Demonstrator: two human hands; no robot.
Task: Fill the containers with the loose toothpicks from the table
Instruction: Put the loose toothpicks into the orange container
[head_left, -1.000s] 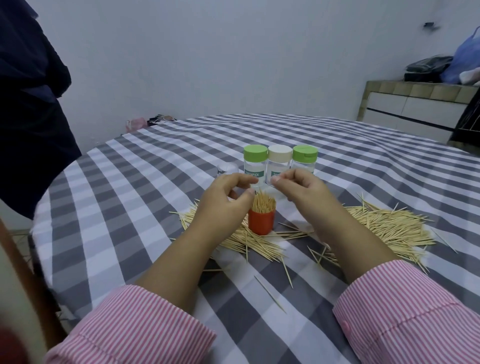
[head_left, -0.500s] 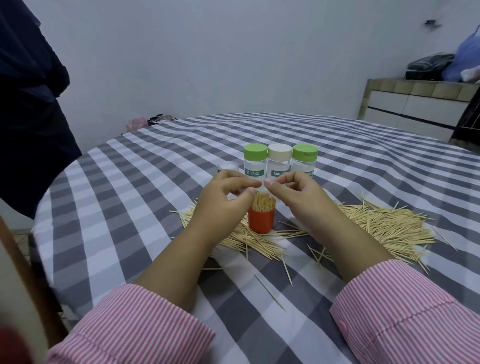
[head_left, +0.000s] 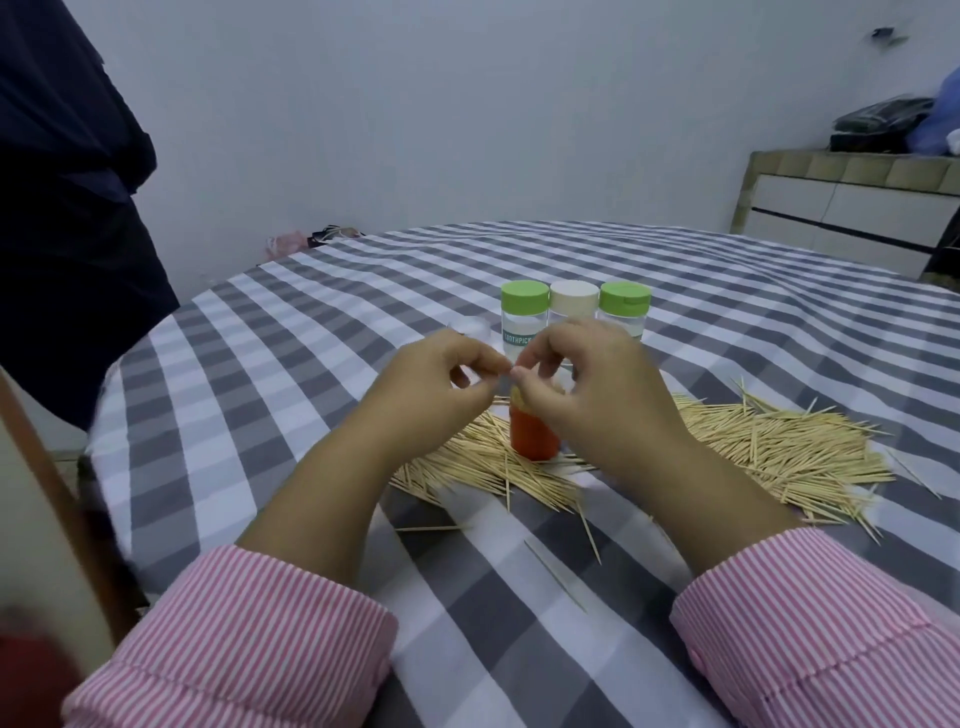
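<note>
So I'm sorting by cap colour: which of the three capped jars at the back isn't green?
The middle jar: its cap is cream, while the left jar and right jar have green caps.

Left hand (head_left: 426, 384) and right hand (head_left: 587, 384) meet fingertip to fingertip, fingers curled, forearms converging.

Dim cool light, motion-blurred hands, warped edges

Centre: left hand (head_left: 434, 387) and right hand (head_left: 587, 384) close together over the orange container (head_left: 535, 434), covering its mouth.
Behind: three capped jars (head_left: 574, 317) in a tight row, a small clear cap (head_left: 469, 327) beside them.
Sides: toothpick heaps (head_left: 779, 447) flank the container.
Far half: bare checked tablecloth (head_left: 675, 260).
</note>
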